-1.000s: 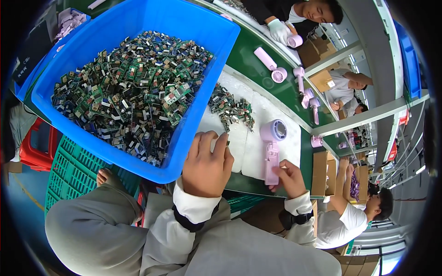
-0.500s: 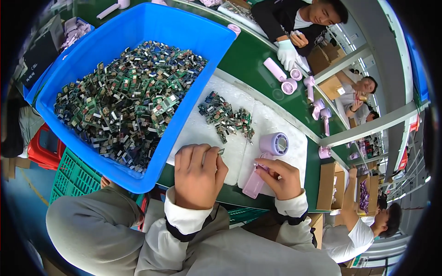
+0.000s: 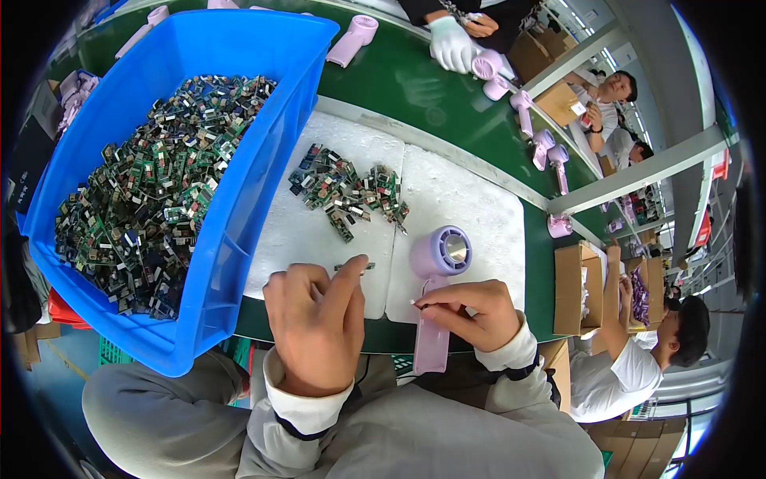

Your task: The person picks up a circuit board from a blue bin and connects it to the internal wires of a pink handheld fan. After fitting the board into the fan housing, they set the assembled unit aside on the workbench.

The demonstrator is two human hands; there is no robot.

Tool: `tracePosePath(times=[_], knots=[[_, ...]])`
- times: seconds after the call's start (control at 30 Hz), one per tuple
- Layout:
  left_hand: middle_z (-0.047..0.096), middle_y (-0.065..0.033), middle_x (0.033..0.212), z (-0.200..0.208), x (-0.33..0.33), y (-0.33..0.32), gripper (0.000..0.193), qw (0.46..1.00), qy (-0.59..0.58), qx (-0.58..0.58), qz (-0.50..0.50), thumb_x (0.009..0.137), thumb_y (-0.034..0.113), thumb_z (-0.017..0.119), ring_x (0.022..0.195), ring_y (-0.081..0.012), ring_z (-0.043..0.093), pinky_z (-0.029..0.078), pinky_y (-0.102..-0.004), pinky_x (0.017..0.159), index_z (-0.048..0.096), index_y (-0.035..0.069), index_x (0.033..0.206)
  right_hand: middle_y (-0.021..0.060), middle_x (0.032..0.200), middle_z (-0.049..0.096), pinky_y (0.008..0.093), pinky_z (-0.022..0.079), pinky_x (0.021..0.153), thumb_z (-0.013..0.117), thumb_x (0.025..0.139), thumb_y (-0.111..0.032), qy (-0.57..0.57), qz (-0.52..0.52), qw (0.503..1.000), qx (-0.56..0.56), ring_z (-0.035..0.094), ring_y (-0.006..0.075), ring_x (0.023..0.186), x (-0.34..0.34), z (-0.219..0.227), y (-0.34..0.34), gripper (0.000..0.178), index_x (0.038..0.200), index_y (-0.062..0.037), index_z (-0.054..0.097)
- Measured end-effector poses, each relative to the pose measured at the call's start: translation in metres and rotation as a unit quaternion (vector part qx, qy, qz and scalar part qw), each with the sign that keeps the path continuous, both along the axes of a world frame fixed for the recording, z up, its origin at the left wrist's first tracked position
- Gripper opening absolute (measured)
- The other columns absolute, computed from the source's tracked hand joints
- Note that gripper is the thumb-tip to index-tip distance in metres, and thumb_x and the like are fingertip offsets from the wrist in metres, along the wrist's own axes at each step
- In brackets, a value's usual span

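Observation:
A small circuit board (image 3: 368, 267) shows at the fingertips of my left hand (image 3: 313, 331), which is closed on it just above the white foam pad (image 3: 495, 239). In front of my right hand (image 3: 483, 313) lies a lilac handheld fan (image 3: 432, 351), its round head pointing away and its handle toward me. My right thumb and forefinger pinch a small dark piece with a white tip (image 3: 414, 303) over the handle; its exact kind is too small to make out. Beyond my hands, a loose heap of circuit boards (image 3: 335, 188) rests on the foam.
A large blue bin (image 3: 231, 239) full of circuit boards stands at the left. Across the green table (image 3: 391, 80) are more lilac fans (image 3: 353, 40) and a co-worker's white-gloved hand (image 3: 452, 45). Cardboard boxes (image 3: 578, 291) and another person (image 3: 630, 359) are at the right.
My view has shifted, so the bin and heap sit further left. The fan's handle now points straighter toward me. My left forefinger is more extended over its board; my right hand still pinches.

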State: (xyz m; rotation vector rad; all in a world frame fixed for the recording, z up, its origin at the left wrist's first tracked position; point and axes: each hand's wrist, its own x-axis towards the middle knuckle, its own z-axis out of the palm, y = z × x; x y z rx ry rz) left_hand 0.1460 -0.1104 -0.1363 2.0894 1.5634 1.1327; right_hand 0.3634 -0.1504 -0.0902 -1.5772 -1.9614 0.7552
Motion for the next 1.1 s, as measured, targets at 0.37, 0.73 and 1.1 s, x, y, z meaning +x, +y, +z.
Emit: tracePosePath(times=[0.37,0.73,1.1], knots=[[0.066,-0.0156,0.100,0.002,0.012,-0.005,0.029,0.916,-0.308,-0.119,-0.229,0.084,-0.008,0.069,0.092,-0.0247,0.068,0.054,-0.0312,0.081,0.070,0.001,0.111,0.0067,0.063,0.062,0.0269,0.041,0.048,0.078,0.078,-0.002,-0.035,-0.050,0.991,0.122,0.054,0.0138,0.049,-0.016,-0.023,0.001,0.017,0.094,-0.0053,0.076],[0.065,-0.0121,0.109,-0.016,0.012,-0.009,0.026,0.922,-0.323,-0.111,-0.183,0.088,-0.011,0.065,0.096,-0.0184,0.068,0.056,-0.0283,0.082,0.067,-0.001,0.112,0.0035,0.059,0.059,0.0284,0.038,0.046,0.077,0.079,-0.002,-0.060,-0.020,0.988,0.138,0.050,0.0132,0.045,-0.017,-0.027,0.001,0.019,0.097,-0.0073,0.076],[0.067,-0.0133,0.107,-0.007,0.015,-0.015,0.031,0.924,-0.323,-0.121,-0.163,0.087,-0.011,0.064,0.087,-0.0193,0.070,0.056,-0.0293,0.077,0.067,0.002,0.116,0.0014,0.053,0.052,0.0277,0.036,0.045,0.075,0.080,-0.001,-0.054,0.024,0.987,0.148,0.045,0.0128,0.041,-0.010,-0.025,-0.001,0.019,0.097,-0.0069,0.075]])
